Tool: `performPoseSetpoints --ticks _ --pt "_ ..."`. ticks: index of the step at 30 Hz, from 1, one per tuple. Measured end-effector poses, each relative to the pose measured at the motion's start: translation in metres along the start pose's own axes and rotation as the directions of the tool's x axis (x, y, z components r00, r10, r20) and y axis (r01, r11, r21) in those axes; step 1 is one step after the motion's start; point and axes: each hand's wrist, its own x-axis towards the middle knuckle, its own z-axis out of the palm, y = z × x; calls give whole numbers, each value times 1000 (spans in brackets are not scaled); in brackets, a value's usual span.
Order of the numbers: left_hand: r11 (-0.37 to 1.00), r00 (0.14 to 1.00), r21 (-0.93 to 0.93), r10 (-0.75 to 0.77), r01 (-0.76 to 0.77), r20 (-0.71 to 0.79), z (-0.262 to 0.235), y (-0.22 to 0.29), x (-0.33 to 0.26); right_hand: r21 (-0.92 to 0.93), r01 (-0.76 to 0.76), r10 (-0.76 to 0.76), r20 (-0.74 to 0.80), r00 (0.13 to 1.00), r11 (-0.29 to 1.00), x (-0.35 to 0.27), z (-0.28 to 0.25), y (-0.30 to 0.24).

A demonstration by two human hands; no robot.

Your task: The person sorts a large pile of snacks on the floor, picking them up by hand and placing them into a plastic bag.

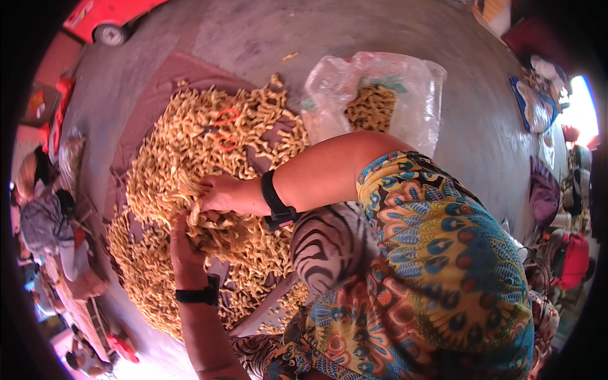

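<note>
Right hand (pixel 218 192) gripped brown pieces (pixel 187 191); left hand (pixel 185 248) half buried, grip couldn't be told. Likely gathering; next called for two-handed scoop.

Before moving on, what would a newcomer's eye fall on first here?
A heap of tan, knobbly pieces, left of centre, with the left hand and right hand in it. Orange-handled scissors lie on it; a clear plastic bag with similar pieces sits upper right of centre.
</note>
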Motion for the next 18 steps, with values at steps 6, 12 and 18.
performPoseSetpoints --ticks 6,12,18 --pt "978 963 204 -20 -36 268 165 15 8 110 174 -150 -201 968 979 -87 -110 -77" --pt "927 957 372 -144 41 253 332 -54 38 210 310 -147 -560 816 927 -179 -247 -73" --pt "760 728 622 -534 190 430 368 -160 89 -94 186 -192 -753 630 978 -200 -390 71"
